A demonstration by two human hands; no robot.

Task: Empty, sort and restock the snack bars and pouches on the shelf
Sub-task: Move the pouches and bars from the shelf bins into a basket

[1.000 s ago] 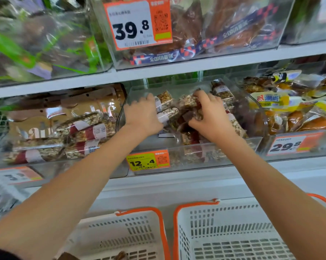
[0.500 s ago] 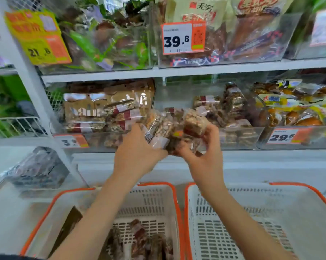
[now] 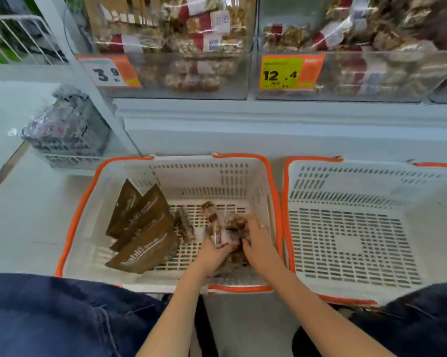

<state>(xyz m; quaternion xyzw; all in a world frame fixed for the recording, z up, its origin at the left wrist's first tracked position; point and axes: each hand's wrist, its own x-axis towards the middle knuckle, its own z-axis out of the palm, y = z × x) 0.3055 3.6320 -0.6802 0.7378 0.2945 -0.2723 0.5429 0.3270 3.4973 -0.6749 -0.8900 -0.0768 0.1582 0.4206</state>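
Both hands are low inside the left white basket [image 3: 83,217] with the orange rim. My left hand [image 3: 212,253] and my right hand [image 3: 258,243] together hold a bundle of clear-wrapped nut snack bars [image 3: 222,228] just above the basket floor. Three brown pouches [image 3: 142,228] lean in the basket's left half, with another snack bar [image 3: 185,225] beside them. The right basket [image 3: 351,243] holds nothing. Above, two clear shelf bins hold more snack bars: the left bin [image 3: 181,47] and the right bin [image 3: 371,52].
Price tags read 3.9 [image 3: 109,73] and 12.4 [image 3: 284,73] on the bin fronts. A wrapped dark pack [image 3: 68,127] sits on a low shelf at the left. My knees in dark jeans [image 3: 50,315] frame the bottom of the view.
My hands lifted the bundle of bars out of the right shelf bin, carried it down and lowered it into the left basket. The view tilted down with them.
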